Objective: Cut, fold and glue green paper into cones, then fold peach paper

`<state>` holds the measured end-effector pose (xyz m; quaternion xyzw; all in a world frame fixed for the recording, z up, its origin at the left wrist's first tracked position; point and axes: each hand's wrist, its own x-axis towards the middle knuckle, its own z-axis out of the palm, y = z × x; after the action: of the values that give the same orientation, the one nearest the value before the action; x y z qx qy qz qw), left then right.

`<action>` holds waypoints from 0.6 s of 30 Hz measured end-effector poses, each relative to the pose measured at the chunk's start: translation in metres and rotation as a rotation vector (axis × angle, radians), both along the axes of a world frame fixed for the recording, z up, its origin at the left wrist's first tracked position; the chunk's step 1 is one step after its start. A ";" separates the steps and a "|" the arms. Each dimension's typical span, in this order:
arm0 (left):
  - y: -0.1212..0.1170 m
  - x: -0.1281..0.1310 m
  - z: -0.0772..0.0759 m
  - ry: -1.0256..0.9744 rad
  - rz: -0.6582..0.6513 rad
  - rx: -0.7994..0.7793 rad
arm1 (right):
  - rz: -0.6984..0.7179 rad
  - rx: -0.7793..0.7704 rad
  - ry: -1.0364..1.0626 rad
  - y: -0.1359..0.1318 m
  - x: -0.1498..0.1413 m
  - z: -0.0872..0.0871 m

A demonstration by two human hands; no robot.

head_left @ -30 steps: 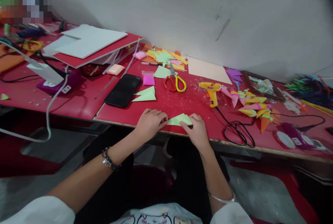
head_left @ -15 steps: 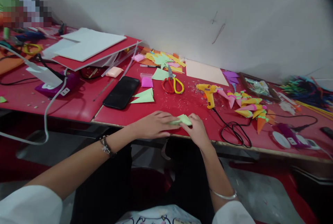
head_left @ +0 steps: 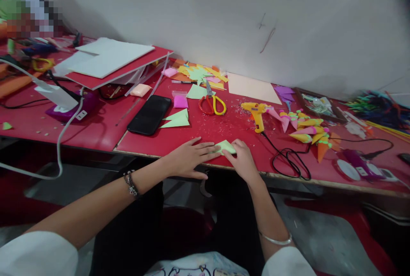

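A small light green paper piece (head_left: pixel 226 146), partly rolled, lies at the near edge of the red table (head_left: pixel 224 128). My left hand (head_left: pixel 189 158) rests flat on the table with fingers stretched out, the fingertips touching the paper's left side. My right hand (head_left: pixel 242 159) is curled over the paper's right side, its fingers pinching it. Both wrists carry bracelets.
Behind my hands lie a black phone (head_left: pixel 150 114), green paper triangles (head_left: pixel 177 119), red and yellow scissors (head_left: pixel 212 103), a yellow glue gun (head_left: pixel 257 113) with its black cord (head_left: pixel 290 162), and several coloured paper cones (head_left: pixel 307 130). Boards and cables crowd the left side.
The flat green triangle has been rolled up smaller between my hands. My left hand has gone from curled on the paper to stretched flat beside it.
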<state>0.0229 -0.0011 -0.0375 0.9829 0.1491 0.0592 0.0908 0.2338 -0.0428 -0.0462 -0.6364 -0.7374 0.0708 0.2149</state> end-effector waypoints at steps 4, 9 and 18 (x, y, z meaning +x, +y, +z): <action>0.001 -0.004 -0.001 0.015 0.007 0.013 | 0.000 0.011 -0.027 0.000 0.000 0.000; 0.004 -0.023 0.003 0.059 0.023 0.022 | -0.051 0.032 -0.058 -0.001 -0.002 -0.003; 0.000 -0.038 0.008 0.053 0.079 0.072 | -0.093 0.058 0.042 -0.005 -0.004 -0.003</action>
<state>-0.0156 -0.0007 -0.0300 0.9801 0.1878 0.0420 0.0487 0.2294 -0.0483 -0.0493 -0.6619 -0.7040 0.0527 0.2521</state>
